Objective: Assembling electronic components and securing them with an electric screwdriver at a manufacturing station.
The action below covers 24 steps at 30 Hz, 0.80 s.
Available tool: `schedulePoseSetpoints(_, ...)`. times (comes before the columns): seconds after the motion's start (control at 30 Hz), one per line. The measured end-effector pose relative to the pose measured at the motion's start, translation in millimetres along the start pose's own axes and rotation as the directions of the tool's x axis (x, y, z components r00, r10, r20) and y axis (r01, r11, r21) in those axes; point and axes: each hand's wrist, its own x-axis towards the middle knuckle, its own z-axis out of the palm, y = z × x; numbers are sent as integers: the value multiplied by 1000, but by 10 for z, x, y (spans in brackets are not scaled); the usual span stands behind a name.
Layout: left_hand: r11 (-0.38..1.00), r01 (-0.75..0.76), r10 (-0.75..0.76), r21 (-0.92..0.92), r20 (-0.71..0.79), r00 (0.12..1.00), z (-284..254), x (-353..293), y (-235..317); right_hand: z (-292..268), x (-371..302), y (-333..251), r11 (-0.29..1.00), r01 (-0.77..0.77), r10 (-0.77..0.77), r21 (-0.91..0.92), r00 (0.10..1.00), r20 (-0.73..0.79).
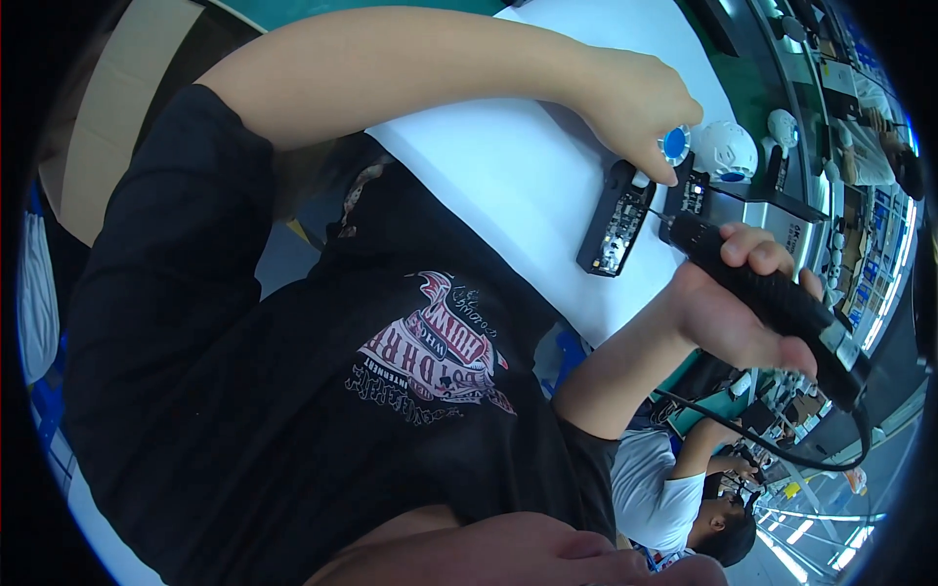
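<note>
A black short-sleeved shirt (264, 352) with a red and white print on the chest fills much of the view; beyond it stretches a white tabletop (518, 176), lit brightly, its edge running at a slant past the shirt; at the upper left stands a tan panel (112, 127); low on the right a co-worker in a white top (660, 493) sits near shelves and ceiling lights.

The left hand (630, 103) reaches across from the top, its fingers bent and pointing down, a fingertip at the upper end of the case it works over; whether it grips that case or only rests against it, I cannot tell. The right hand (728, 317) is closed around a black power screwdriver (777, 296), fingers wrapped over the body; a black cord (772, 449) loops away from its rear end; the front end points at the left hand's fingertip.

The long black case (616, 225) lies on the tabletop, open side up, showing a circuit board inside; the screwdriver's thin bit (658, 212) reaches to its edge, though contact is too small to judge; just beyond are a white ball-shaped thing (728, 151), a second black case (695, 192) partly hidden, and, close by the left hand, a round blue and white piece (674, 145).
</note>
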Motion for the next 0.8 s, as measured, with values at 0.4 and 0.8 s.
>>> schedulePoseSetpoints(0.4,998,53,-57,38,113,992,-310,4,205,-467,433,-420,730,332,-489,-598,864,-118)
schedulePoseSetpoints(0.8,993,-90,91,79,-8,996,36,74,-115,-29,-13,-319,996,77,-84,49,981,175)
